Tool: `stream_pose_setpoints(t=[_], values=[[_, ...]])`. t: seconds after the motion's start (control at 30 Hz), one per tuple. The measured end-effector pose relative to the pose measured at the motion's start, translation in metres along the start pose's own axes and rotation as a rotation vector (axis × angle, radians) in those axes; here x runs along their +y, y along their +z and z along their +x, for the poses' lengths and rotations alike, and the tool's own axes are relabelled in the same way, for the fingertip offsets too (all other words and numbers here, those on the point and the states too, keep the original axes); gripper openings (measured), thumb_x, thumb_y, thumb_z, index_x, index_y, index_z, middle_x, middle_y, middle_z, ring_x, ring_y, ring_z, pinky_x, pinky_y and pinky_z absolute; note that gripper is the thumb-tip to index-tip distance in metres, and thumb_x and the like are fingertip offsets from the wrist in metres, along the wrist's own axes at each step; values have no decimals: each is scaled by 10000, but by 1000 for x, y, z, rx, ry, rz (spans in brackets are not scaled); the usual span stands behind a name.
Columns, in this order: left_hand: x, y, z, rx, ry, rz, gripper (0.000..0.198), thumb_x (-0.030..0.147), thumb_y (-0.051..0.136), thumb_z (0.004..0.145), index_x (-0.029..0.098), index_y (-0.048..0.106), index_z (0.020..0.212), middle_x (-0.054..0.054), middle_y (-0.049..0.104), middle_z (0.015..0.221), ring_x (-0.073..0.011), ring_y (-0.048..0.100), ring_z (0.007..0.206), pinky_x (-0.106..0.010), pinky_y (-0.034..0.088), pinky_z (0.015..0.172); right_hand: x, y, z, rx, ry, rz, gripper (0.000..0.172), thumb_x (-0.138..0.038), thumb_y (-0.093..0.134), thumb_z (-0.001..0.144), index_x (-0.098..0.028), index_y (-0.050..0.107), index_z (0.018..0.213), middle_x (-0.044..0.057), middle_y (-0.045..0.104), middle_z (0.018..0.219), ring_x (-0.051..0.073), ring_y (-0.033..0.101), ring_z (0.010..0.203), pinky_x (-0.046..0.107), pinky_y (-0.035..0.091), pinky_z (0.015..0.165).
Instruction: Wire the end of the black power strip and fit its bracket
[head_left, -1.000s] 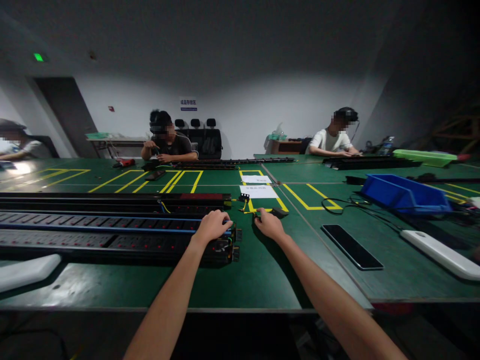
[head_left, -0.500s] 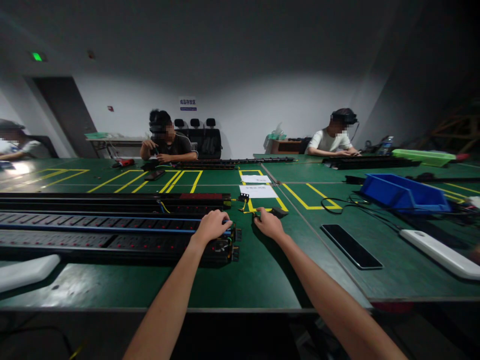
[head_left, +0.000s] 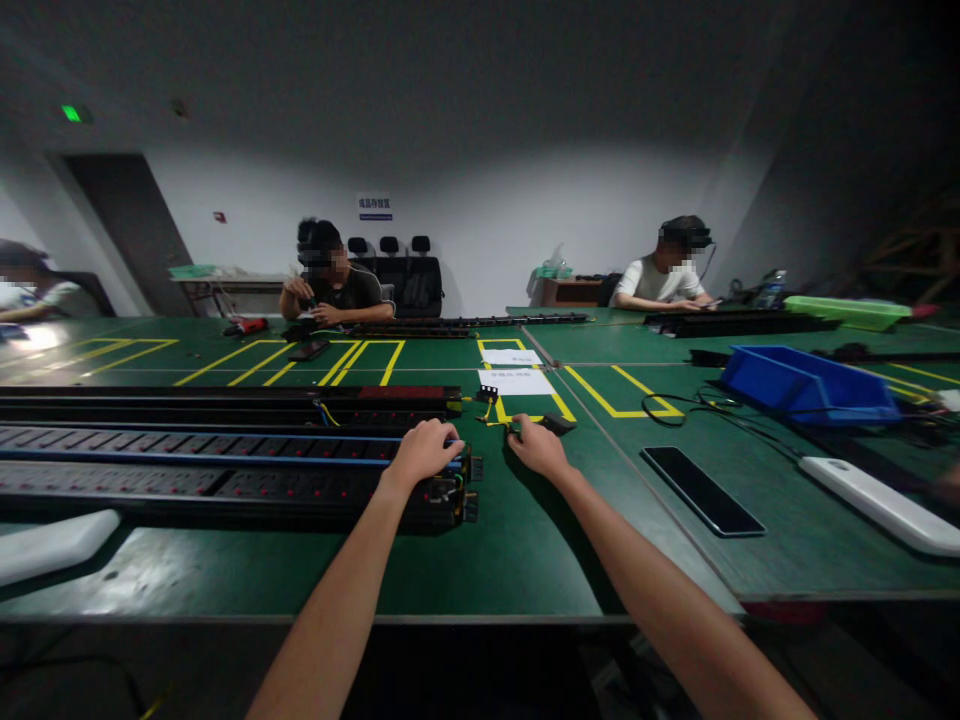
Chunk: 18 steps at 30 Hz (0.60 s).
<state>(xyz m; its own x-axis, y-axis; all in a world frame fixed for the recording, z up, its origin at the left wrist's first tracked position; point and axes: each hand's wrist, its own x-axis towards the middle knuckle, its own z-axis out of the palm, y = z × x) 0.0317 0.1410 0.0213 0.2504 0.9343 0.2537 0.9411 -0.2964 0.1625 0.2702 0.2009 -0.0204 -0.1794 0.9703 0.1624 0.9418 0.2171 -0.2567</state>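
My left hand (head_left: pixel 427 452) rests on the right end of a long black strip with a blue edge (head_left: pixel 225 448), its fingers curled over the top. A second long black strip (head_left: pixel 285 490) lies in front of it, and small black connectors stick out at the right ends. To the right, my right hand (head_left: pixel 536 443) has its fingers curled at a small dark part beside a yellow wire; what the fingertips hold is too small to make out. A black piece (head_left: pixel 559 424) lies just behind that hand.
A black phone (head_left: pixel 701 490), a white power bank-like bar (head_left: pixel 877 505) and a blue bin (head_left: pixel 810 385) with cables lie right. A white device (head_left: pixel 56 545) lies front left. White paper (head_left: pixel 516 382) lies behind my hands. Several people sit around the table.
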Motion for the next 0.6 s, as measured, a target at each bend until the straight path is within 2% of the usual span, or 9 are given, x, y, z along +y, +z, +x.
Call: stream_pose_setpoints(t=[0.6], values=[[-1, 1, 1, 10, 8, -3, 296, 447, 531, 932, 230, 726, 983, -75, 703, 1019, -236, 649, 955, -309, 493, 805, 2, 3, 2, 3, -10, -5, 424, -341, 459, 965, -170, 508, 1349, 151, 715, 1176, 295, 694, 1025, 315, 453, 766]])
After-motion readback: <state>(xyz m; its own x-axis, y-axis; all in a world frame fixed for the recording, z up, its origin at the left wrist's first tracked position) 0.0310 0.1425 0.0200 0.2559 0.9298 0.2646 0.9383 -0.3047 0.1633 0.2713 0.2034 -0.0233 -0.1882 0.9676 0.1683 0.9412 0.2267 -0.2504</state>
